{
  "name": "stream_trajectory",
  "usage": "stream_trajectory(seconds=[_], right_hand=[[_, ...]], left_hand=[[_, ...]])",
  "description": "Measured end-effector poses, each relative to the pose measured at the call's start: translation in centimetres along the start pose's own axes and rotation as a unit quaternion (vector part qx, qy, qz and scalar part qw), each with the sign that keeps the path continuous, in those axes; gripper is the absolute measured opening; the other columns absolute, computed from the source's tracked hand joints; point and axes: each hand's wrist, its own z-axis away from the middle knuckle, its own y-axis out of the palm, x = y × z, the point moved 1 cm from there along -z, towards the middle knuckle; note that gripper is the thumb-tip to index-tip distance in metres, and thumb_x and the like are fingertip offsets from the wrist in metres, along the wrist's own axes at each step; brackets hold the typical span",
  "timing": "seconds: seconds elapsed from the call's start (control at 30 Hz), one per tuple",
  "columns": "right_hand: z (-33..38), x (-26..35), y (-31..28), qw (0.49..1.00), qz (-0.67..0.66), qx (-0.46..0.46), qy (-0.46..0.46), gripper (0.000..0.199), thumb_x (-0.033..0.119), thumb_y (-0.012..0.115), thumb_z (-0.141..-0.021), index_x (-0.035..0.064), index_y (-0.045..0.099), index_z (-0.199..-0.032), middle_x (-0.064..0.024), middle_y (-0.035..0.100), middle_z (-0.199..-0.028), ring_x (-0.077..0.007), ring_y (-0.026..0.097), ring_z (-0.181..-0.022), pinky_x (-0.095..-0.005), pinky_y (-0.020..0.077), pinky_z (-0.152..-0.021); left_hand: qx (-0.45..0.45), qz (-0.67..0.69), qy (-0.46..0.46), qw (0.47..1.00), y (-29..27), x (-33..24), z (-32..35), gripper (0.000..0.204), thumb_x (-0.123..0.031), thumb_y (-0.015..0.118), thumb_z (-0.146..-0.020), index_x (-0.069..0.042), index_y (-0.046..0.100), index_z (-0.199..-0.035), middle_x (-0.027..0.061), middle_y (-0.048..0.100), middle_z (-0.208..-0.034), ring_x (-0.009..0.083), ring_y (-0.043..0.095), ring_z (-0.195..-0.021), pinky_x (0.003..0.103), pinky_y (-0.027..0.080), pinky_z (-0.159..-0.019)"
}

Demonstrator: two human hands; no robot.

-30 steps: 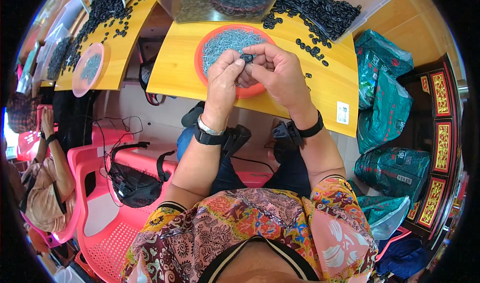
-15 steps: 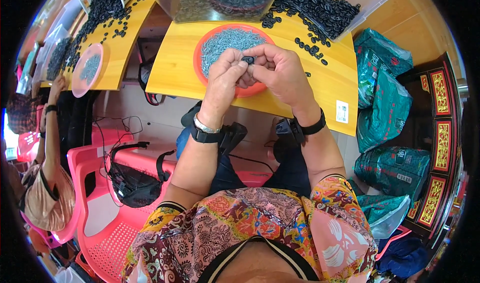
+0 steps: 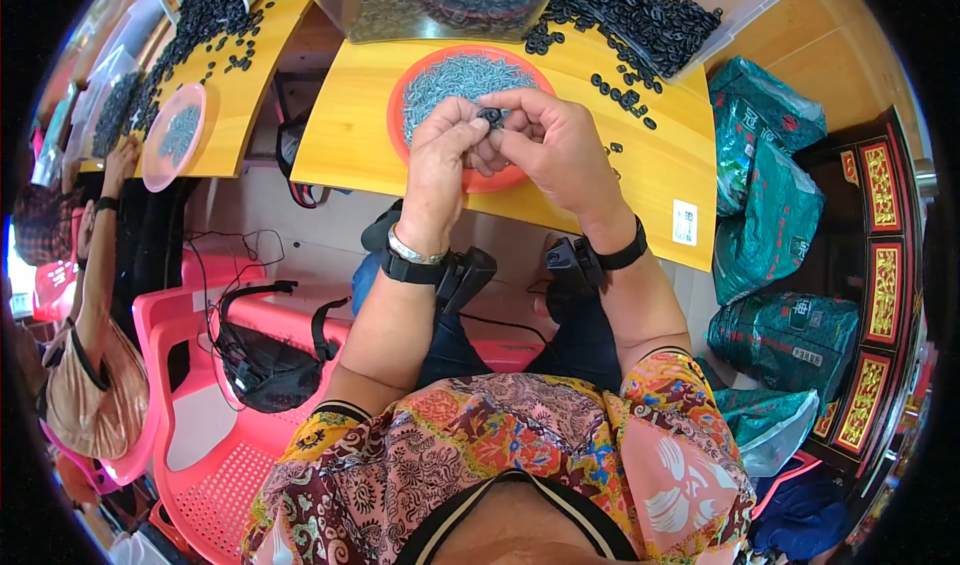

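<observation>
My left hand and my right hand meet over an orange plate heaped with small grey screws. Between the fingertips of both hands sits a small black ring-shaped part. The plate rests on a yellow table. Loose black rings lie scattered on the table beyond my right hand. Each wrist carries a black strap with a small black device.
A clear plastic tub and a tray heaped with black rings stand at the table's far side. Green sacks are piled at right. At left another person works at a second yellow table with a pink plate. A black bag lies on a pink chair.
My hands stay together over the plate with only slight finger movement on the black part. The person at left has shifted an arm up toward their table.
</observation>
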Motion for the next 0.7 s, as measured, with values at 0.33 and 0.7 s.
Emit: stream_trajectory(seconds=[0.33,0.7], right_hand=[[0.1,0.4,0.01,1.0,0.024,-0.01,0.001,0.024,-0.003,0.059,-0.08,-0.0025,0.063,-0.104,0.0001,0.061,-0.072,-0.0037,0.056,-0.064,-0.0182,0.0464,-0.059],[0.12,0.54,-0.57,0.999,0.032,0.012,-0.007,0.023,-0.002,0.061,-0.081,-0.0026,0.063,-0.104,-0.0006,0.063,-0.073,-0.0041,0.057,-0.065,-0.0189,0.0477,-0.062]], left_hand=[[0.009,-0.009,-0.015,1.0,-0.27,0.2,-0.04,0.007,-0.008,0.049,-0.084,-0.004,0.05,-0.077,0.0042,0.052,-0.059,0.0118,0.048,-0.05,0.023,0.039,-0.048],[0.028,-0.029,-0.017,0.999,-0.3,-0.08,-0.09,0.008,-0.008,0.049,-0.084,-0.003,0.052,-0.078,0.0037,0.052,-0.059,0.0113,0.048,-0.049,0.022,0.039,-0.047]])
